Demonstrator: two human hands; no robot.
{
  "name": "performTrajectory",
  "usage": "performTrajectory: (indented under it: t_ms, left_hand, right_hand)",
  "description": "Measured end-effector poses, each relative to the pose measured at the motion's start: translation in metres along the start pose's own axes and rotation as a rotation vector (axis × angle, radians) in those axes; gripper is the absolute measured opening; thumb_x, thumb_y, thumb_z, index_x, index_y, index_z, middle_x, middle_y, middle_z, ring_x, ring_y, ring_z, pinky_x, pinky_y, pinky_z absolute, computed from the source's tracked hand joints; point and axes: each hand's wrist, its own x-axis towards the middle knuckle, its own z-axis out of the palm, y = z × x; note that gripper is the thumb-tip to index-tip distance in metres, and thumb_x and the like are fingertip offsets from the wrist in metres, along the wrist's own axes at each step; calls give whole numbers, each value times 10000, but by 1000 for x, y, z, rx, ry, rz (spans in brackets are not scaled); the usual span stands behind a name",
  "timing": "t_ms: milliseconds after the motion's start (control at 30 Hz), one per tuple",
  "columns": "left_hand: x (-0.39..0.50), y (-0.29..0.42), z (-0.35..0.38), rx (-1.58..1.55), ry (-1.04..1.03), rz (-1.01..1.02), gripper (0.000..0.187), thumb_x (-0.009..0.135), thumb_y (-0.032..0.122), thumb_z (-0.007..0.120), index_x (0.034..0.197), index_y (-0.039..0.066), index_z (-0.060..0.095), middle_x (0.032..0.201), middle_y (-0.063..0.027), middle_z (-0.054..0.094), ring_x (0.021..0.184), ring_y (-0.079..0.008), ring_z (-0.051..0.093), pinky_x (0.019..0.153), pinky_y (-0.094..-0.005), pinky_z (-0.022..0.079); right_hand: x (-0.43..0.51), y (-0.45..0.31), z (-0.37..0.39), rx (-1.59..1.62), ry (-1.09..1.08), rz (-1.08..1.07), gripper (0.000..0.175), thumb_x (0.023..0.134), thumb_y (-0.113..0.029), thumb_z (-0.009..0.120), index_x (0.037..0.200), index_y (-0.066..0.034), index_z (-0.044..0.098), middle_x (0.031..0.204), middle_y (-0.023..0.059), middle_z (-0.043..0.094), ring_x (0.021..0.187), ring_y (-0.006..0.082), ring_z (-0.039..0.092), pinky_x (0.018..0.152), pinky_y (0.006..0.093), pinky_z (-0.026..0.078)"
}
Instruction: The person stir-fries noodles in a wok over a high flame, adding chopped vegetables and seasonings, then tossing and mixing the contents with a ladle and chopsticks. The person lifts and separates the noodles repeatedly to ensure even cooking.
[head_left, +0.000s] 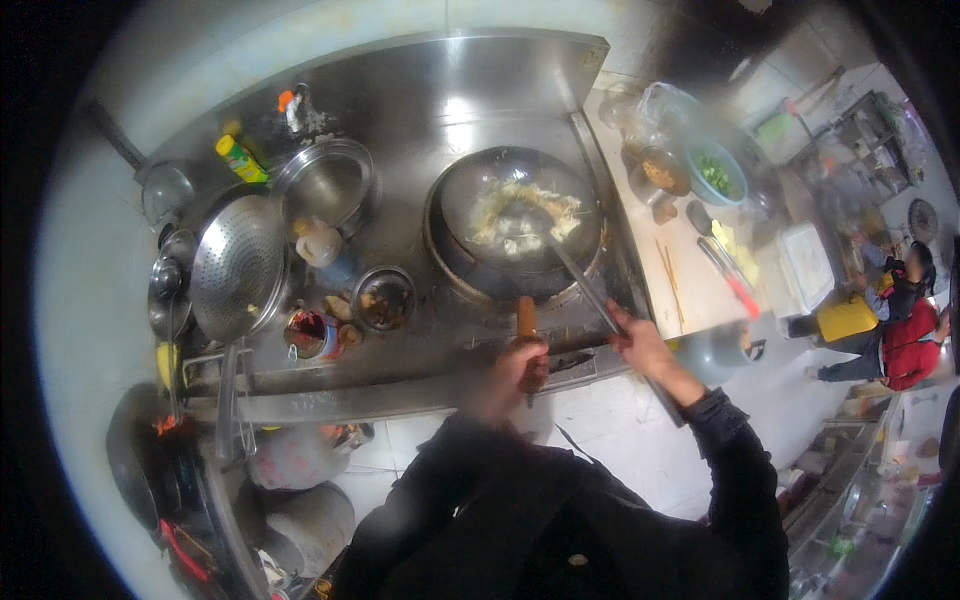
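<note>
A dark round wok (465, 225) sits on the stove, holding pale shredded food (517, 214) partly blurred by steam. My left hand (523, 364) grips the wok's brown wooden handle (527, 319) at the front. In my right hand (645, 346) is the long metal handle of a ladle (581, 277), slanting down into the wok. The ladle's head lies among the food and is partly hidden.
Left stand a perforated strainer (240, 262), a metal basin (326, 184), an opened can (311, 335) and a small metal bowl (384, 300). The right counter bears a blue bowl of chopped greens (712, 174), chopsticks (670, 285) and a white tray (807, 266). People (907, 341) are farther right.
</note>
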Motion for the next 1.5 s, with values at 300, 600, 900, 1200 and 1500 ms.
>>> performTrajectory:
  t_ms: [300,600,900,1200,1500]
  left_hand:
    - [-75,-36,36,289,14,208,267,934,250,476,696,131,453,587,25,427,529,-85,429,498,-243,359]
    - [-118,-103,31,529,70,401,76,909,130,467,854,95,508,609,52,414,471,-63,400,422,-221,313]
    - [-109,-105,59,274,43,360,231,930,167,470,1125,54,520,769,20,521,659,-86,503,566,-221,419]
    - [-97,-137,22,204,-226,248,373,837,1,506,1197,96,484,818,12,530,719,-110,522,616,-232,437]
    - [-85,-126,8,139,-26,155,396,833,88,602,1210,87,482,896,4,513,826,-117,514,732,-263,445]
  right_hand:
    - [-50,-56,-65,840,-81,435,645,858,-6,578,1436,-129,321,605,-34,490,421,59,406,377,217,345]
    - [-136,-51,-69,979,-119,319,606,878,-23,526,1437,-58,294,594,-20,494,420,48,410,386,219,337]
    - [-152,-24,-63,821,-34,104,585,907,-55,519,1446,-110,297,575,-32,451,438,54,413,407,231,344]
    - [-185,-24,-67,881,-79,144,591,903,-40,505,1448,-96,285,572,-30,439,434,57,417,411,220,351]
    - [-174,-21,-59,845,-64,169,600,905,-66,519,1451,-93,272,577,-30,433,439,56,404,407,222,350]
